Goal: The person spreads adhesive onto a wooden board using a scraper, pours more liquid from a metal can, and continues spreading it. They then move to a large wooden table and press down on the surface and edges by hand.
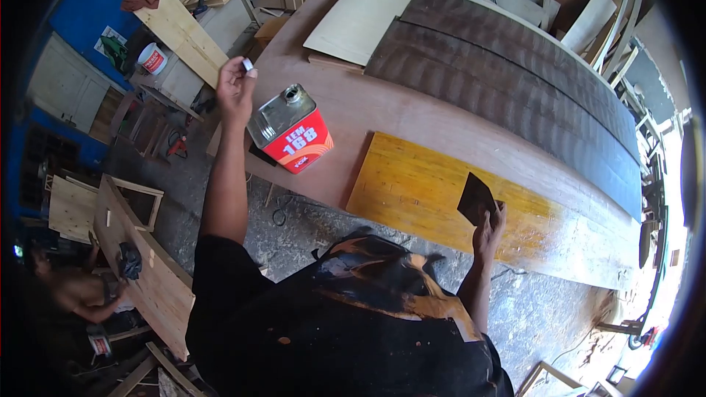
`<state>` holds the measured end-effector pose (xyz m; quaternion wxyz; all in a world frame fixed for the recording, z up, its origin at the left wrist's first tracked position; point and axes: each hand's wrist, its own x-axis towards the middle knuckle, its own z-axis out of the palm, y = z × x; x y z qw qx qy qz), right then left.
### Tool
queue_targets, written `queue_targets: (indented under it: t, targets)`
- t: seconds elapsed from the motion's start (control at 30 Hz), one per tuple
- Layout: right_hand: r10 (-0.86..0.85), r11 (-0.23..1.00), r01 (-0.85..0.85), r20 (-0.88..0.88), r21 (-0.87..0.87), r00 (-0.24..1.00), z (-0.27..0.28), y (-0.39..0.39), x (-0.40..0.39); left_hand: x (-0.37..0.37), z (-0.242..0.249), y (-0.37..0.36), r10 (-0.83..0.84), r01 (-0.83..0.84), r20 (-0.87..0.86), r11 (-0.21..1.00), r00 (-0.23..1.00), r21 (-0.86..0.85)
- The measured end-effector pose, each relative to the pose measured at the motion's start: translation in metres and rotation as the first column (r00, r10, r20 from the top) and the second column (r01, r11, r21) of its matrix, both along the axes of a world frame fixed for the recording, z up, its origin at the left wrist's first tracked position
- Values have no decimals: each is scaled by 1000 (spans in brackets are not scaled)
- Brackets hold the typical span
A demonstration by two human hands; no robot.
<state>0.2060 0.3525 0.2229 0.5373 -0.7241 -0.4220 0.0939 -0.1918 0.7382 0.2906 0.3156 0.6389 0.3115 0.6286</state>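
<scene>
My left hand [234, 97] is raised beside the glue can, with a small whitish cap [248, 65] pinched at the fingertips. Below and right of it, the red glue can [298, 140] marked "LEM 168 FOX" stands on the table, its round spout uncovered on the metal top. In my right hand [487, 235] is a thin, dark, flat square piece [474, 197], gripped by its lower edge. That hand hovers over a yellow-stained wooden board [412, 184], whose right part shines in the light.
Dark ribbed sheets [485, 59] and a pale plywood sheet [360, 18] lie on the far part of the large table [323, 51]. A plank [180, 26] bearing a brown cloth leans at left. Another person [81, 290] is by a wooden panel [140, 265] at lower left.
</scene>
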Motion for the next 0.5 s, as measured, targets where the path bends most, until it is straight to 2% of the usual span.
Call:
queue_targets:
  t: [0.07,0.13,0.17,0.2,0.23,0.3,0.33,0.37,0.4,0.43,0.47,0.5]
  targets:
    - [20,999,-19,32,-46,999,-2,0,2,16,18,-49,-131,132,72,991,989,-11]
    - [21,999,-19,40,-45,999,-6,4,2,30,-31,-83,-346,343,1,928,938,-149]
    - [33,999,-33,14,-23,999,-7,7,0,35,-72,-100,-415,394,21,846,910,-360]
    - [45,999,-45,-12,0,999,-8,10,-2,45,-116,-116,-424,365,-39,820,905,-441]
    - [45,999,-45,-8,-4,999,-9,12,-4,54,-155,-136,-426,394,94,703,900,-592]
    - [60,998,-60,-12,-23,998,-9,18,-9,67,-220,-161,-181,322,270,410,946,-853]
    - [75,996,-75,-9,-43,997,-7,20,-11,70,-250,-163,-191,323,266,405,945,-855]
    - [65,997,-65,-10,-47,998,-4,21,-13,73,-278,-164,-136,256,219,421,966,-870]
    - [79,995,-76,46,-69,996,-1,23,-15,78,-279,-170,-76,189,173,431,982,-883]
    - [101,991,-91,103,-97,990,1,22,-16,82,-280,-169,-33,106,103,490,994,-865]
    - [107,989,-95,106,-113,989,1,22,-16,84,-281,-169,-28,109,108,477,994,-872]
    - [107,989,-97,90,-112,990,-2,23,-16,86,-273,-168,-37,-17,-44,531,998,-847]
